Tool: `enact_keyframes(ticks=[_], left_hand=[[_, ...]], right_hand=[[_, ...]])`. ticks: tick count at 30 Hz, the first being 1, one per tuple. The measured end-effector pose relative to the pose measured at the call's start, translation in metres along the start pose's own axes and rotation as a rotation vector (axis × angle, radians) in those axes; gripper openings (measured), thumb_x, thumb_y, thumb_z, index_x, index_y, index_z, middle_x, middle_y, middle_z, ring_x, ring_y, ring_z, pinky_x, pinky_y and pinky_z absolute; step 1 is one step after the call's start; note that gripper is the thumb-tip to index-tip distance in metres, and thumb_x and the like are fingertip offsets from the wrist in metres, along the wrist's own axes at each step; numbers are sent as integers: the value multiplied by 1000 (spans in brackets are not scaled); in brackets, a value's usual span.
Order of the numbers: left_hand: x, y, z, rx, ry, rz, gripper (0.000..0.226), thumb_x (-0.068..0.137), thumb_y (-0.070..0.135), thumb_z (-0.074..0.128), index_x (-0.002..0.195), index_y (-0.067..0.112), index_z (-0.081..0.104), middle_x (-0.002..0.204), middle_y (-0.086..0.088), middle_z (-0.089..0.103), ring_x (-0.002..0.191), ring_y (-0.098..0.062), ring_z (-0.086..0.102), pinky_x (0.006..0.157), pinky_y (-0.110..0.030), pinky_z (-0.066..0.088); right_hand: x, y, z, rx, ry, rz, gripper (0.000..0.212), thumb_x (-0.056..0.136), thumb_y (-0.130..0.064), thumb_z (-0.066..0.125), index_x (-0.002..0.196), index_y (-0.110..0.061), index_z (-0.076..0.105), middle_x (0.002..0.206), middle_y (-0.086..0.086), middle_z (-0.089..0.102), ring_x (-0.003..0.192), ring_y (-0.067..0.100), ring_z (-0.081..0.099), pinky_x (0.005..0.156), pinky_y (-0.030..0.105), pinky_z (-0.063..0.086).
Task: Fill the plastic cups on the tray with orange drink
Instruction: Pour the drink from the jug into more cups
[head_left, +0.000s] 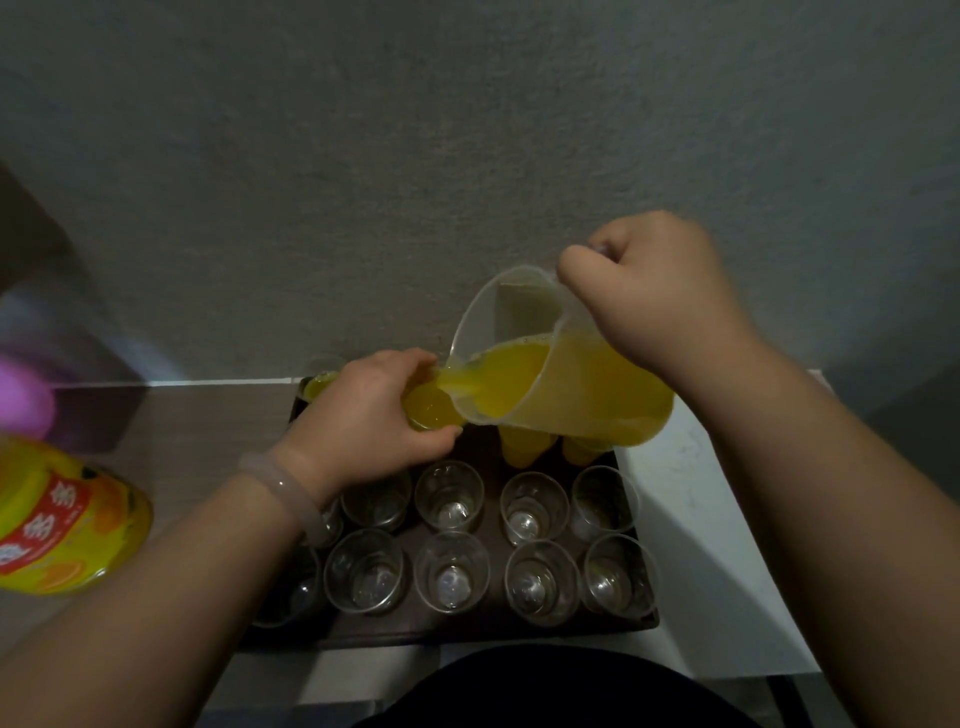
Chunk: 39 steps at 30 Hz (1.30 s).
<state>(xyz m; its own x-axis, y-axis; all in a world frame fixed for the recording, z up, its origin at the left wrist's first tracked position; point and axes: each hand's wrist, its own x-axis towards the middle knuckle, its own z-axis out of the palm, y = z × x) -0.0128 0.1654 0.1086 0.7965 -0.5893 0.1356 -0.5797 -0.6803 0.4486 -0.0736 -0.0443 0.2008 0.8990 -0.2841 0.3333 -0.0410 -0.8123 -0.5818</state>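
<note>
Two rows of empty plastic cups (449, 501) fill the 6 o'clock half of the dark tray (467, 631). Filled cups (524, 447) stand in the back row, under the jug. The right hand (654, 296) is a closed fist on the clear jug (571, 395), which is tipped so its long axis runs 3 to 9 o'clock, spout low at 9. The left hand (374, 415) grips the cup being filled (431, 410) at the spout, 8 o'clock from the right hand. Next empties likely lie nearer the left hand.

I am looking into what is most likely a plain room of a home: a rough grey wall (363, 156) is standing behind a white table (701, 519), and a shop-bought juice bottle (62, 525) is sitting near a dark tray (467, 631) carrying plastic cups (449, 496).
</note>
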Motion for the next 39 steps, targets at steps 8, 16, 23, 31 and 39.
enact_keyframes(ticks=[8,16,23,31,39], left_hand=[[3,-1,-4,11,47,-29,73,56,57,65,118,18,61,106,-2,65,94,-18,61,77,-20,40],[14,1,2,40,-37,-21,71,65,43,80,125,13,57,117,-5,63,105,-19,59,88,-24,44],[32,5,6,94,-190,46,68,67,43,80,123,12,54,119,-4,57,106,-18,55,85,-18,38],[49,-6,12,140,-338,150,67,68,41,80,122,13,52,118,-4,53,105,-17,52,85,-18,37],[54,-13,23,184,-452,199,82,70,40,78,139,17,41,133,-1,48,119,-17,49,98,-22,38]], right_hand=[[-14,22,6,378,144,187,35,75,-27,54,46,-16,39,47,-1,26,51,19,26,50,41,25],[-32,44,9,643,393,353,26,72,-23,52,52,-8,45,49,-6,35,52,16,32,49,36,24],[-40,61,8,555,463,384,20,82,-4,51,64,3,57,46,-9,43,45,4,38,42,17,29],[-38,64,5,745,511,479,29,71,-23,52,42,-21,53,44,-11,37,54,16,33,54,37,27],[-39,71,5,653,484,441,22,78,-12,52,57,-8,57,45,-10,40,48,7,34,46,27,29]])
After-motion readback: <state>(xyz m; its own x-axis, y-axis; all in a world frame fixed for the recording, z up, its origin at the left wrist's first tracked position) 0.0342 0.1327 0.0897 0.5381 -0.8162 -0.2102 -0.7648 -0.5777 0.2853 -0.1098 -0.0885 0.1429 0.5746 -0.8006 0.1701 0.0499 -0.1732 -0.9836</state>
